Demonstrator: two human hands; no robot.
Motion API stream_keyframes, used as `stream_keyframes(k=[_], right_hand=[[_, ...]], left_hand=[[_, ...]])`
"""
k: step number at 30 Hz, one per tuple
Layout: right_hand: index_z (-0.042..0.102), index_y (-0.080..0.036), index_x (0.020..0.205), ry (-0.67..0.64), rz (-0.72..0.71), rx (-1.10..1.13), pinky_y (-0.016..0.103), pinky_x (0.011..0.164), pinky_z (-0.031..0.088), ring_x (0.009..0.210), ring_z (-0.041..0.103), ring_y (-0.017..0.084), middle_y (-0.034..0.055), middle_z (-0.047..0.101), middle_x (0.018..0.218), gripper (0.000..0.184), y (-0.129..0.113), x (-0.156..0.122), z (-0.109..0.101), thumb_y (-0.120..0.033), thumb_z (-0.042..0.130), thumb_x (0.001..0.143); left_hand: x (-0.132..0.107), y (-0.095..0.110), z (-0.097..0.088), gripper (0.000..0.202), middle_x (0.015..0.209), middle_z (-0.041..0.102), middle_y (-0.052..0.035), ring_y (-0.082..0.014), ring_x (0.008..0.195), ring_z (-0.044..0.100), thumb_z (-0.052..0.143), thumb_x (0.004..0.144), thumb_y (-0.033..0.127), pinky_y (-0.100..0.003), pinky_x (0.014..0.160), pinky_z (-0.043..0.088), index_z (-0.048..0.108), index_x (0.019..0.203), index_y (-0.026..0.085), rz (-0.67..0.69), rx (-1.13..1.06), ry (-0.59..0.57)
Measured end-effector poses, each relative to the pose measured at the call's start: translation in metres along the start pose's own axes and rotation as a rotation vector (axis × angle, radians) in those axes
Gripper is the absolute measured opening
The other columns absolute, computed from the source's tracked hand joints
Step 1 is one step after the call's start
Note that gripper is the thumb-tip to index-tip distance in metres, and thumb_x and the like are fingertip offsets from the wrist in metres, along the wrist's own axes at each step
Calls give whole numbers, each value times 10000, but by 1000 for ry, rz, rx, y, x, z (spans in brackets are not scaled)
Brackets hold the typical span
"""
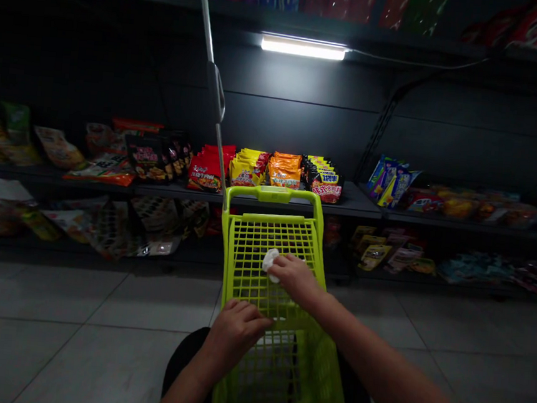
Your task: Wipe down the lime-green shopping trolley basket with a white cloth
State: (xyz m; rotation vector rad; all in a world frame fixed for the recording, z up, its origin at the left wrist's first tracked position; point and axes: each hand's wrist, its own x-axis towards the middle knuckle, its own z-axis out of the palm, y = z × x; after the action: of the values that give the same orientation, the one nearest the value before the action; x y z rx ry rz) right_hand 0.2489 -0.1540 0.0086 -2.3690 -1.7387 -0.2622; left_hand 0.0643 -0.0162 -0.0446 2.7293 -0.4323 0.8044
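A lime-green plastic shopping basket (276, 194) with grid walls stands tilted in front of me, between my knees. My right hand (296, 280) is closed on a crumpled white wipe (270, 263), which lies against the grid of the upper panel. Lower down and to the left, my left hand (240, 326) is curled over the basket's side, its thumb and fingers closed at the edge near the middle. A thin metal rod (207, 24) with a dark grip rises from the basket's upper left corner.
Beyond the basket runs a dark shelf (360, 200) with red, yellow and orange noodle packs (285, 170) and blue snack bags (390, 181). More packets lie on the shelf below. A lamp (303, 46) glows under the upper shelf. The floor is pale tile (72, 347).
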Motion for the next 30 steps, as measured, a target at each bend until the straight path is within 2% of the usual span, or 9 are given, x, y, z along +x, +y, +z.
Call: stream_keyframes(k=[4, 8, 10, 13, 16, 18, 23, 27, 30], right_hand=[[713, -251, 1085, 27, 262, -1, 322, 859, 445, 990, 578, 214, 60, 704, 1122, 285, 51, -56, -14, -91, 648, 858], [688, -244, 1179, 146, 294, 67, 435, 1074, 390, 1230, 561, 251, 86, 668, 1294, 321, 54, -72, -11, -145, 625, 881], [666, -254, 1242, 156, 230, 161, 473, 1133, 358, 1325, 522, 258, 93, 644, 1349, 318, 40, -67, -10, -218, 575, 940], [590, -281, 1352, 79, 141, 354, 403, 1090, 439, 1303, 559, 212, 76, 630, 1372, 375, 21, -54, -11, -228, 469, 1001], [499, -276, 1442, 57, 118, 399, 375, 1078, 452, 1325, 536, 206, 101, 537, 1459, 520, 20, -44, -11, -195, 578, 935], [531, -258, 1421, 40, 105, 322, 402, 1094, 427, 1348, 499, 240, 120, 520, 1463, 605, 25, -39, -10, -176, 695, 844], [702, -249, 1167, -15, 33, 211, 359, 940, 444, 1044, 600, 219, 63, 704, 1114, 304, 0, -7, 1, -134, 657, 889], [677, -230, 1212, 63, -127, 207, 352, 912, 435, 1019, 572, 222, 64, 699, 1123, 250, -60, 42, 18, -248, 622, 969], [668, -218, 1217, 42, -183, 150, 353, 877, 441, 1002, 569, 232, 66, 693, 1107, 254, -69, 53, 21, -287, 615, 979]], left_hand=[[3, 0, -1, 151, 839, 737, 36, -161, 765, 632, 673, 933, 230, -330, 748, 382, 692, 1077, 273, 2, -28, 32], [3, 0, -1, 379, 998, 771, 25, -169, 864, 666, 740, 890, 255, -369, 901, 385, 637, 1251, 307, -38, -37, 92], [1, 0, -1, 644, 1250, 720, -35, -251, 1129, 645, 814, 820, 311, -475, 1092, 310, 538, 1401, 340, -131, 10, 136], [-5, 0, 1, 1102, 1614, 374, -172, -430, 1505, 279, 887, 716, 373, -696, 1187, 111, 226, 1597, 329, -283, 94, 220], [-11, 0, 4, 1384, 1706, -33, -215, -480, 1551, -35, 918, 655, 409, -783, 1155, 85, -70, 1620, 317, -437, 67, 262], [-13, 0, 7, 1450, 1698, -159, -186, -478, 1547, -77, 937, 623, 387, -790, 1144, 144, -132, 1602, 359, -517, -10, 250], [-16, -4, 13, 1439, 1680, -270, -119, -417, 1569, 31, 917, 642, 239, -658, 1101, 414, -164, 1567, 456, -599, -257, 218], [-18, -9, 18, 1442, 1671, -278, -159, -417, 1567, -32, 918, 658, 314, -659, 1158, 344, -196, 1569, 407, -576, -207, 244], [-18, -9, 16, 1463, 1672, -261, -182, -424, 1565, -16, 926, 647, 312, -659, 1162, 342, -207, 1570, 390, -575, -187, 244]])
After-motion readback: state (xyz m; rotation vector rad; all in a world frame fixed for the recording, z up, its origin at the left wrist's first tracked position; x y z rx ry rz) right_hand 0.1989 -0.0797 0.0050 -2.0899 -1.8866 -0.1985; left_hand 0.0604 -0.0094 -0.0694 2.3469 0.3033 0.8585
